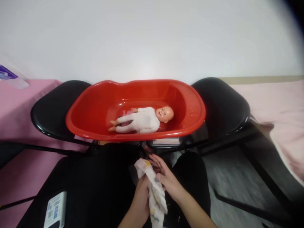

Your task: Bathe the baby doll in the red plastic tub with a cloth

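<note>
Above my lap, my left hand point(142, 191) is closed round a bunched white patterned cloth point(155, 196) with yellow and grey marks. My right hand point(166, 179) is against the cloth's right side, its thumb bent over the edge and its fingers loosely curved; the cloth hides some fingertips. Beyond both hands is a red baby bath point(194, 107). Inside it a baby doll point(147, 119) with a white cloth body lies on its back, head to the right and bare feet to the left. Neither hand touches the doll or the bath.
The bath rests across a left black chair point(53, 109) and a right black chair point(224, 106), against a white wall point(147, 38). Pink cloth point(282, 110) covers a surface at right. A white labelled box point(55, 210) lies on my left thigh. A purple-labelled item point(11, 76) stands far left.
</note>
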Available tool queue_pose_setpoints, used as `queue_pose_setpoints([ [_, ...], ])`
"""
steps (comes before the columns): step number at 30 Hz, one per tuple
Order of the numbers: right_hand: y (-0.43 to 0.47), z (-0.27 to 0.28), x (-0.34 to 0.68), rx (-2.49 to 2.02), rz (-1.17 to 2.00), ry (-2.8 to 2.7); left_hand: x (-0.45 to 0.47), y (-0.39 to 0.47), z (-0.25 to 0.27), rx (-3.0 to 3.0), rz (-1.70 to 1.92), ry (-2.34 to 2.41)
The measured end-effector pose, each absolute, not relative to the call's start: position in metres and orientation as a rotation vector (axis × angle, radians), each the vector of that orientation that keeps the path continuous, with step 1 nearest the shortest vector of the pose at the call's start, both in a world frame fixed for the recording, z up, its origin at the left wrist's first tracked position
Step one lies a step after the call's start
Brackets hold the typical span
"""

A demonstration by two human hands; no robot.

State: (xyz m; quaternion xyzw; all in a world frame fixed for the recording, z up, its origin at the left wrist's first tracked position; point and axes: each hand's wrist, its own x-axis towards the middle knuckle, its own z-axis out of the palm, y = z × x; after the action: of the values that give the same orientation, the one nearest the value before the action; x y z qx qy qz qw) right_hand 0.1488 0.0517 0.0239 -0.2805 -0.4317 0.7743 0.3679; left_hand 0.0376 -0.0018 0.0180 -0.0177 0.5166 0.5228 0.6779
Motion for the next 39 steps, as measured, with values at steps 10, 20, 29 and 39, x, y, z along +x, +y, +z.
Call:
queue_pose_setpoints([
  [10, -0.02, -0.022, 0.127, -1.059, 2.051, -1.025, -0.014, -0.021, 0.002, 0.217, 1.091, 1.392],
  [20, 0.054, 0.031, 0.139, -1.287, 1.617, -1.422, -0.042, -0.007, 0.018, 0.21, 1.395, 1.394],
  [29, 0.104, 0.102, 0.151, -1.328, 1.217, -1.302, -0.071, 0.013, 0.067, 0.198, 1.668, 1.314],
  [39, 0.179, 0.154, 0.14, -1.325, 0.46, -1.622, -0.095, 0.083, 0.115, 1.034, 1.541, 1.73],
])
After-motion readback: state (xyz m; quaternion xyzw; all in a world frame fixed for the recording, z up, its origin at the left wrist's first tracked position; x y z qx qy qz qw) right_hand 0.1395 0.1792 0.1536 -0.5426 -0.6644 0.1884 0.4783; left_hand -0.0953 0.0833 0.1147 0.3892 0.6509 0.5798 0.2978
